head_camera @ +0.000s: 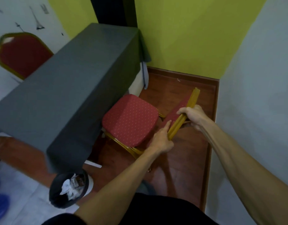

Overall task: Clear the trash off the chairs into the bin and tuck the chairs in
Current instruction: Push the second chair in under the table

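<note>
Chair: the near chair [130, 119] stands to the right of the table, its red dotted seat bare of trash and partly under the overhang of the grey tablecloth [71, 88].
Backrest: the gold top rail [182, 117] runs from near-left to far-right, a long diagonal, roughly parallel to the table's right edge.
Right hand: the right hand [192, 116] is wrapped round the rail about midway along — fingers over the front, closed on it.
Left hand: the left hand [161, 140] grips the near end of the same rail, with the forefinger laid out along the red back pad.
Key relation: the seat and the table lie to the left of both grips, square to the rail's axis — so a tuck, I judge, means a push leftward, both hands evenly loaded so the chair does not swing.
Bin: the bin [68, 189] sits at near left by the table's corner, with white crumpled trash inside; well apart from the chair.
Other chair: a second red chair [21, 54] shows at far left beyond the table; its seat is hidden, so perhaps tucked already.
</note>
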Demonstrator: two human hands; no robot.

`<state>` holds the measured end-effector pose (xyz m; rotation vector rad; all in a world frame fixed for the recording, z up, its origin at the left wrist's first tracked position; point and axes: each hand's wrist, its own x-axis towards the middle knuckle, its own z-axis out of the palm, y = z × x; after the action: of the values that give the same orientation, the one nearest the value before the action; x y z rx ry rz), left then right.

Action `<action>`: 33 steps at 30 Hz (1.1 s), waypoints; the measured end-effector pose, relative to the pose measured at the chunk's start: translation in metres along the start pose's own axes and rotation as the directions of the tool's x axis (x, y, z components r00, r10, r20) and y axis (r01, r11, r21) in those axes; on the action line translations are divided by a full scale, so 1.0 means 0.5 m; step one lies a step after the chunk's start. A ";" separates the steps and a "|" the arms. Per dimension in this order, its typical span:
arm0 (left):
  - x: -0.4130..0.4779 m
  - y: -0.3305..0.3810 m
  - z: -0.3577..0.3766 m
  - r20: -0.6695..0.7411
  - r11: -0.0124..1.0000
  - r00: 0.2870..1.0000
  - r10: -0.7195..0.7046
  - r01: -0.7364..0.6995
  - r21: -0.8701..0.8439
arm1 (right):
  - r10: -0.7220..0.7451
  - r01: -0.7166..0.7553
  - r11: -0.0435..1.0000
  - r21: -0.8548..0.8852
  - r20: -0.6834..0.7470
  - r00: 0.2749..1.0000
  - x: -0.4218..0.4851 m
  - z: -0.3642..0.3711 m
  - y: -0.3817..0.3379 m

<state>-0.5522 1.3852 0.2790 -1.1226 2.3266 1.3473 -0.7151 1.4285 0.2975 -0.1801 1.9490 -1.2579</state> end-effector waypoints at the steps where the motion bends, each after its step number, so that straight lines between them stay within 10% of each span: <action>1: 0.013 0.003 -0.009 0.002 1.000 1.000 -0.014 0.014 -0.013 | -0.002 0.002 1.000 -0.004 0.006 1.000 0.017 0.005 -0.011; 33: 0.387 -0.038 -0.411 0.019 0.954 0.966 -0.257 0.257 -0.156 | 0.009 -0.044 0.995 0.094 0.339 0.941 0.445 0.304 -0.317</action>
<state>-0.6353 1.1145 0.2773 -1.4168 2.0161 1.4479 -0.8068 1.1303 0.2782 -0.2976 1.5856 -1.2154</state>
